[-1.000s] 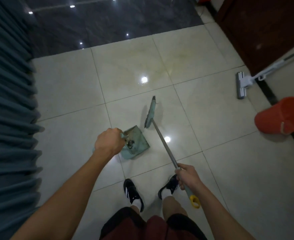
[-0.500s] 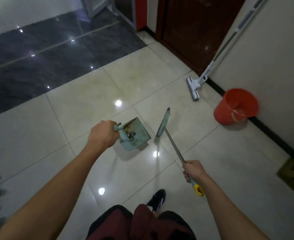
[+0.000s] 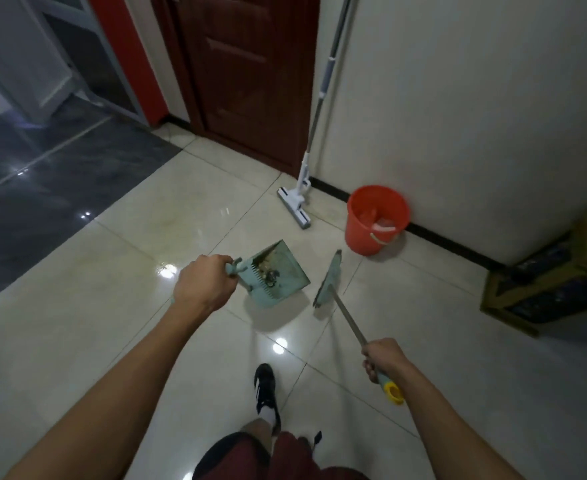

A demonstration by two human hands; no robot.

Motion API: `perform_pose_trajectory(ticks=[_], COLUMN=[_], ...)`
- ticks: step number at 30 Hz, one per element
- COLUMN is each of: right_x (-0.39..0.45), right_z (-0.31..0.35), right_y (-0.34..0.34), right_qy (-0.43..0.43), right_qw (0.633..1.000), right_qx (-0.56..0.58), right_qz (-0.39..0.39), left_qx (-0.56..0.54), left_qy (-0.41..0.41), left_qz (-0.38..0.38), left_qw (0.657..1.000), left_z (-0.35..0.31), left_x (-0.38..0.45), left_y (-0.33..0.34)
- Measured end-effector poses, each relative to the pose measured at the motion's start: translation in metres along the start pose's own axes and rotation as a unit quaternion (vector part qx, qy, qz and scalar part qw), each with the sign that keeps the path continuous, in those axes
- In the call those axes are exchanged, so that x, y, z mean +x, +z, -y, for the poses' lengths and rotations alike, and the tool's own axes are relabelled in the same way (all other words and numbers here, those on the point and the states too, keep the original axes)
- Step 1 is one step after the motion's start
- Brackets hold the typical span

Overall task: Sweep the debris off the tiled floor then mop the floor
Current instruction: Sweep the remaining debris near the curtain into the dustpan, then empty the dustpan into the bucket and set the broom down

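Note:
My left hand (image 3: 204, 285) grips the handle of a green dustpan (image 3: 280, 276), held off the cream tiled floor (image 3: 77, 323) with dark debris (image 3: 270, 274) lying inside it. My right hand (image 3: 383, 355) grips the metal handle of a green broom (image 3: 327, 280), whose head hangs just right of the dustpan above the floor. A white flat mop (image 3: 299, 199) leans against the wall ahead, its head on the tiles. An orange bucket (image 3: 376, 220) stands on the floor to the right of the mop.
A dark red door (image 3: 250, 81) is ahead, left of the mop. A dark box with yellow edges (image 3: 555, 271) sits by the wall at the right. Dark glossy tiles (image 3: 42, 174) lie to the left. My shoe (image 3: 266, 386) is on the floor below.
My view has turned right and up, bringing the mop, bucket and door nearer the centre. Both hands carried the dustpan and broom along, and I have stepped forward.

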State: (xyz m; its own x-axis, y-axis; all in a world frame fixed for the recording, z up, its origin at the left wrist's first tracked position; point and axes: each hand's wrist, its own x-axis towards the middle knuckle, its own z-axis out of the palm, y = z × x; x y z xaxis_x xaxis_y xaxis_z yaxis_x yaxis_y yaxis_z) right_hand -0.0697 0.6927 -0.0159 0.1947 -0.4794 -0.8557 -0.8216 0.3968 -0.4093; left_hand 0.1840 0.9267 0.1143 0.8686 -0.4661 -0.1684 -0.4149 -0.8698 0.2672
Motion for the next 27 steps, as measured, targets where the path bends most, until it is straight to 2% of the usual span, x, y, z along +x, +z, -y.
perform_pose_trajectory(ticks=[7,12,18,27], right_x=[0.027,0.039,0.054,0.083], right_z=[0.043,0.078,0.11,0.142], right_y=[-0.023,-0.026,-0.038,-0.076], right_qy=[0.04,0.029,0.021,0.02], right_qw=[0.996,0.988,0.984,0.978], right_qx=[0.062,0.126,0.157,0.19], right_qz=[-0.052,-0.079,-0.082,-0.079], left_qx=[-0.016,-0.026,-0.026,0.005], left_qy=[0.088,0.118,0.156,0.231], left_qz=[0.002,-0.022,-0.055,-0.062], left_qw=[0.996,0.992,0.986,0.971], left_z=[-0.051,-0.072,-0.109,-0.198], left_x=[0.096,0.148,0.196,0.243], left_y=[-0.015,-0.042,-0.062,-0.044])
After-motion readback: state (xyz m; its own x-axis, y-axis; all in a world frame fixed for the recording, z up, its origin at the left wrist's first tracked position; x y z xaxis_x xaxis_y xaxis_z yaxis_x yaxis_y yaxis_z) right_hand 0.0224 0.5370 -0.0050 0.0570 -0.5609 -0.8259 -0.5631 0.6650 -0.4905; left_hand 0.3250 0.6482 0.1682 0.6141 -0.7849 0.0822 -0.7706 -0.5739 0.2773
